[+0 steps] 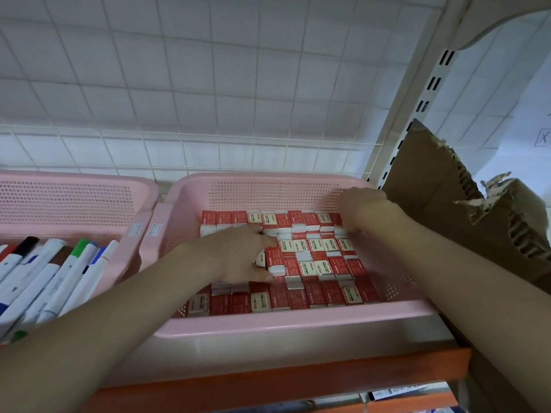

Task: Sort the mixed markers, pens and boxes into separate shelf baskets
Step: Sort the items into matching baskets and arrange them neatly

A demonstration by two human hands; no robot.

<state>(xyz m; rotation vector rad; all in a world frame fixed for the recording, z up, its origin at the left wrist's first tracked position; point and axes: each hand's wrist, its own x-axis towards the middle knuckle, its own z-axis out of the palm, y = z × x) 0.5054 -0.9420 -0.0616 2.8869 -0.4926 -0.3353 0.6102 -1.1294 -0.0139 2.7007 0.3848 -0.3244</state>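
A pink perforated basket [268,323] on the shelf holds several small red-and-white boxes [316,263] laid in rows. My left hand [238,257] reaches into the middle of the basket, its fingers curled around one red box [272,259] in the pile. My right hand [362,210] is at the basket's far right corner, fingers bent down onto the boxes there; its fingertips are hidden. A second pink basket [74,201] to the left holds several markers [53,278] with coloured caps.
A torn brown cardboard carton [465,210] stands just right of the basket, close to my right forearm. A white wire grid [208,84] backs the shelf, with a slotted upright post [417,105] at right. The shelf has an orange front edge [283,383].
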